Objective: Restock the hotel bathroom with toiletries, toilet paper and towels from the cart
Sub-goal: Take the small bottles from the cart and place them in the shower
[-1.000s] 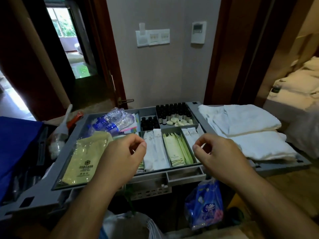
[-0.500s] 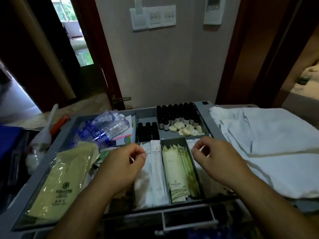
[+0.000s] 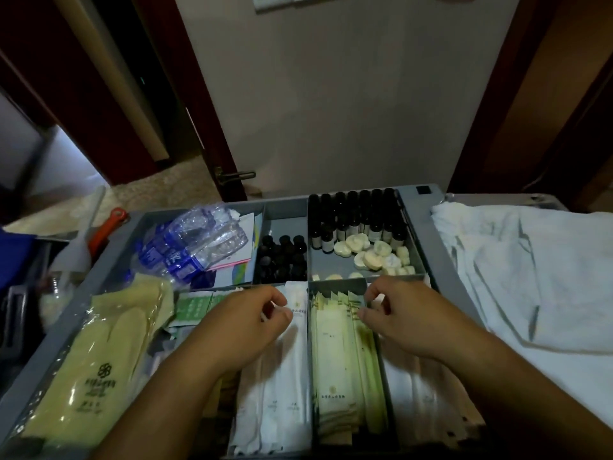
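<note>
A grey cart tray [image 3: 428, 234] with compartments lies under me. My left hand [image 3: 245, 323] hovers over long white sachets [image 3: 292, 386], fingers curled, holding nothing I can see. Just right of the green-white sachets [image 3: 338, 360], my right hand [image 3: 404, 313] is loosely curled too, over the compartment beyond them. Dark small bottles [image 3: 355, 220] and round wrapped soaps [image 3: 368, 254] fill the far compartment. White towels [image 3: 547, 277] lie folded on the right of the cart.
Plastic water bottles [image 3: 195, 244] and bagged yellow slippers [image 3: 99, 360] sit in the tray's left part. A white spray bottle [image 3: 76, 250] with an orange tool stands at the left. A beige wall and dark wooden door frames rise behind the cart.
The view has closed in on the tray and tilted down. Both hands have stayed curled above the sachet compartments, now slightly lower over them.
</note>
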